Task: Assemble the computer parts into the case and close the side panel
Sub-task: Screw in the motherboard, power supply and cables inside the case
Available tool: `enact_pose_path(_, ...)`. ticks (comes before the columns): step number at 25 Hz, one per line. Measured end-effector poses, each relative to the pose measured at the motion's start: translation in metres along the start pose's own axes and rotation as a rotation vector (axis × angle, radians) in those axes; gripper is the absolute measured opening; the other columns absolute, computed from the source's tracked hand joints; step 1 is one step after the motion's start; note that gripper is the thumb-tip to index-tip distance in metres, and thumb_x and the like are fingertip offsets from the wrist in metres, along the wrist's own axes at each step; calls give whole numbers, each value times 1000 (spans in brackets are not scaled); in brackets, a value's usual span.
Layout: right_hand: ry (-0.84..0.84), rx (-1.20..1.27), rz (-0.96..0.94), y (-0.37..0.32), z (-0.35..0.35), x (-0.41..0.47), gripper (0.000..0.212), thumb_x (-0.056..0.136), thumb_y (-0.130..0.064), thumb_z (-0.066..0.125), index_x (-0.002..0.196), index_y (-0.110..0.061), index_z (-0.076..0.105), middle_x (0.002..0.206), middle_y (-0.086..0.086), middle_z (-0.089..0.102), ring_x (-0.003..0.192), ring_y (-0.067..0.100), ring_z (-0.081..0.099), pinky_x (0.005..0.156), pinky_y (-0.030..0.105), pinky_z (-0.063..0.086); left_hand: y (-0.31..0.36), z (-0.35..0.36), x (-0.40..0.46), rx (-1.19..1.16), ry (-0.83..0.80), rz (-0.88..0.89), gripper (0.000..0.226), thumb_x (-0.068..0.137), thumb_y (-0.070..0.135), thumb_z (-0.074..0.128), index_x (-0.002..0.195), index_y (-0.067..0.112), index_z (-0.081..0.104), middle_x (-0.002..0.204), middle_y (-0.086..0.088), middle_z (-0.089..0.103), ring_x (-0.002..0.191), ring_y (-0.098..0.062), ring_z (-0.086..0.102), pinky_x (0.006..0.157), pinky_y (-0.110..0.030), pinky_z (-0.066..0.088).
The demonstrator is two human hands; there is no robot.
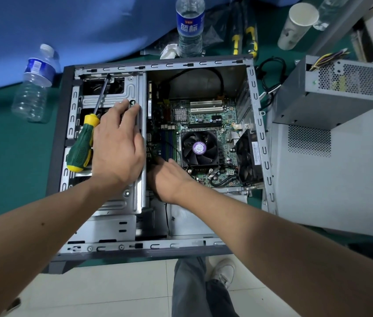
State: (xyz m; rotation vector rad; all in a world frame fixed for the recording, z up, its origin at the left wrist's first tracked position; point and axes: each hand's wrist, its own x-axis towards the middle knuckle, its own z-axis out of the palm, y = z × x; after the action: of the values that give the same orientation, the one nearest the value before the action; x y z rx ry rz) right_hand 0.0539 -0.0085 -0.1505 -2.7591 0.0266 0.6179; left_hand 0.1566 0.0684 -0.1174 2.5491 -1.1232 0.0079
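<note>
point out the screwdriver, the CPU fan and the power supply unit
screwdriver (80,149): head view, on its green and yellow handle.
CPU fan (198,148): head view, on its purple hub sticker.
power supply unit (350,80): head view, on its perforated grille.

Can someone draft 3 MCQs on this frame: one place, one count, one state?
1. Where does the screwdriver lie?
A. on the drive cage at the left of the case
B. on the power supply
C. on the floor

2. How many plastic water bottles are in view?
A. one
B. two
C. four

3. What state is the power supply in?
A. mounted inside the case
B. outside the case, on the side panel
C. held in both hands

Answers:
1 A: the green and yellow handle rests on the cage beside the left hand.
2 B: one bottle lies left of the case and another bottle stands behind it.
3 B: it sits to the right of the open case, cables loose.
</note>
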Motion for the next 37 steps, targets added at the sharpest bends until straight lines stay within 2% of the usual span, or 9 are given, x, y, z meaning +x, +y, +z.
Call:
enact_pose_path(4,25,-44,10,-5,2,1,28,90,-8,54,117,-13,60,120,7,60,123,28,45,98,40,38,0,0,0,-5,3,2,54,90,25,36,142,12,45,147,-13,41,133,-29,38,108,-46,31)
enact_pose_path(7,43,-113,9,-11,3,5,33,93,-9,50,124,-15,58,124,4,60,121,27,46,92,37,41,0,0,0,-4,6,0,54,90,25,36,143,13,45,147,-12,40,134,-29,37,109,-46,31)
enact_pose_path(12,90,-187,-3,-21,8,2,33,94,-12,49,126,-16,59,126,3,59,118,26,46,87,34,41,-1,0,0,-2,3,1,55,90,25,35,143,13,44,147,-12,40,134,-28,37,108,-46,31)
enact_pose_path(16,51,-95,-11,-15,0,0,35,94,-7,46,127,-13,57,128,7,57,121,26,45,96,36,41,0,0,0,-2,-1,-1,55,90,25,36,143,13,44,147,-13,40,134,-29,37,109,-46,31)
enact_pose_path(23,29,25,78,-12,-21,4,27,93,-5,48,115,-11,62,119,6,65,110,26,62,79,30,42,-1,0,1,-3,6,-1,54,90,24,36,143,13,44,147,-12,40,134,-28,37,108,-47,32)
enact_pose_path(30,69,39,77,-25,-9,12,30,98,-8,43,122,-14,62,129,5,62,118,23,58,87,32,49,-2,2,1,3,3,-4,55,90,25,35,143,13,44,147,-12,40,134,-28,37,107,-46,31)
enact_pose_path(33,71,-15,24,-15,-9,2,31,96,-6,42,123,-10,58,127,7,60,114,25,56,82,33,43,0,1,1,-2,-3,-3,55,90,25,35,143,13,44,147,-12,40,134,-28,37,108,-46,30)
enact_pose_path(37,79,-86,-10,-16,-6,-4,28,94,-6,43,115,-14,61,119,4,63,107,23,59,74,31,34,-1,2,1,1,-4,-8,55,90,26,35,143,13,44,147,-11,40,135,-28,36,108,-45,30)
